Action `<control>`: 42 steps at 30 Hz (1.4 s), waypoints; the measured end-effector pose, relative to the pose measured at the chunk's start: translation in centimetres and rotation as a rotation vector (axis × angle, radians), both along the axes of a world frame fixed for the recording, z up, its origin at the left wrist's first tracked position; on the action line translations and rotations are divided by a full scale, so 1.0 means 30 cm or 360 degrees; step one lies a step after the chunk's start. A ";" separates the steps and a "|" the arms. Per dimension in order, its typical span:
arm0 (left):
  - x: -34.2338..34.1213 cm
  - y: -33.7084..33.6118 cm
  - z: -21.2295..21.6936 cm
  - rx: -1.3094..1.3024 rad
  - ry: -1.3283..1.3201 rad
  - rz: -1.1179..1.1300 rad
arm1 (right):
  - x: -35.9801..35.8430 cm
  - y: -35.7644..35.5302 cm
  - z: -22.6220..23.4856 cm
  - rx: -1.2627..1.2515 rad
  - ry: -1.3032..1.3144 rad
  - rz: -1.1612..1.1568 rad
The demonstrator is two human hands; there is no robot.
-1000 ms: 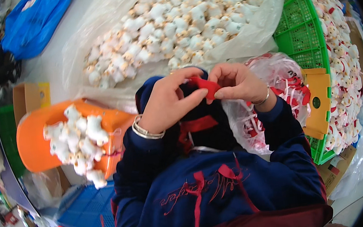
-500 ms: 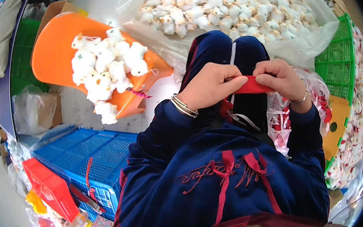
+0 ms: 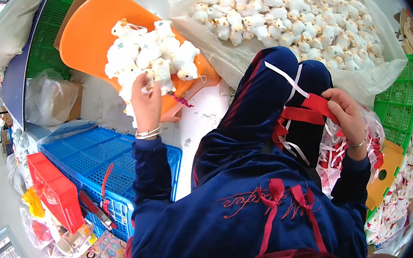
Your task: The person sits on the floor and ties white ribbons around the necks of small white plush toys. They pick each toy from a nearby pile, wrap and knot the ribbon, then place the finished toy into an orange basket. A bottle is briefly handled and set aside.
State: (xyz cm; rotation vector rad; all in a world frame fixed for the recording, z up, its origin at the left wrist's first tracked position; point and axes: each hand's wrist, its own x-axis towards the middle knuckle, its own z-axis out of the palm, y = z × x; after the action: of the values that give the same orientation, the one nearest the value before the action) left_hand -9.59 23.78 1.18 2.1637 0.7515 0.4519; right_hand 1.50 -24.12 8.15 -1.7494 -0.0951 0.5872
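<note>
Head view: left hand (image 3: 145, 101) has left the red ribbon (image 3: 314, 108) and now reaches to the white plush toys (image 3: 154, 57) on the orange tray (image 3: 87, 35), fingers closing on one. Right hand (image 3: 344, 112) still pinches the ribbon over the knee. Ribbon looks flat and short; next toy pickup likely underway.

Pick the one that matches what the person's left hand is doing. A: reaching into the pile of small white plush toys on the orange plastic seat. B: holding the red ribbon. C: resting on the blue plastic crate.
A: the left hand touches the small white plush toys on the orange plastic seat, while the right hand holds the red ribbon.
</note>
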 end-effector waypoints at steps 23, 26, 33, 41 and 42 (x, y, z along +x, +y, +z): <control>-0.276 0.245 -0.028 0.0511 -0.0773 0.0540 | 0.107 0.097 -0.069 0.0125 -0.0160 0.0019; -0.211 0.232 0.034 0.1040 -0.0526 0.0226 | 0.090 0.215 -0.039 0.0050 -0.0217 0.0165; -0.139 0.209 -0.071 0.0999 0.0289 0.0038 | 0.076 0.270 -0.041 0.0099 -0.0169 0.0285; -0.094 0.230 -0.179 0.1194 0.0298 0.0118 | 0.057 0.190 -0.094 0.0077 -0.0168 0.0161; -0.093 0.231 -0.170 0.1105 0.0315 0.0186 | 0.053 0.188 -0.097 0.0082 -0.0169 0.0149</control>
State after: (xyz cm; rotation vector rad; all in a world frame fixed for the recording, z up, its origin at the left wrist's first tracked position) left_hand -12.38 30.70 -3.92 2.8511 0.9287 0.6337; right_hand 3.09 -18.49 5.23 -1.7326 -0.2655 0.5548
